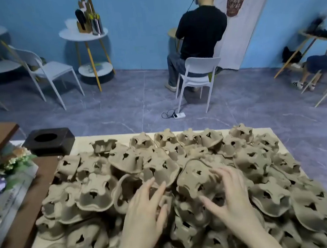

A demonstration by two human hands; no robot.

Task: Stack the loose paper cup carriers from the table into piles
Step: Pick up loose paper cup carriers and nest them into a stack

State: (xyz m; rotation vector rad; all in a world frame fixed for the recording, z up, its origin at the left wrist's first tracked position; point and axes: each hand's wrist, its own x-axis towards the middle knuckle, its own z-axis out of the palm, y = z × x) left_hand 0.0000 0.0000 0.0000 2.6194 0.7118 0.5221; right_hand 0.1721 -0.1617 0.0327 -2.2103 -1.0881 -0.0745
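We have a heap of carriers (165, 193) spread over nearly the whole bench (80, 143), most lying upside down and overlapping at odd angles, with no tidy pile yet that we can make out. Our left hand (145, 211) reaches into the middle of the heap, fingers nearly straight and spread over a carrier; its grip looks open, touching rather than clasping. Our right hand (231, 195) sits just beside it, fingers arched over a tilted carrier (198, 178), thumb out toward the left; the fingertips touch it, but we cannot tell whether this grip has closed on it.

We judge the step to be picking the first carriers from the centre. To do it well, we should take the topmost, freest piece, the tilted one, and lift it by its rim, since the pulp will likely crush if pinched at the cup wells. Neighbours overlap it, so a straight upward lift, with the left hand holding down those beneath, should keep others from dragging along. Every piece should be turned the same way up and its lobes lined up before nesting, or the pile will lean. We need a bare spot for the pile; the strip near the black box (49, 142) seems the closest.
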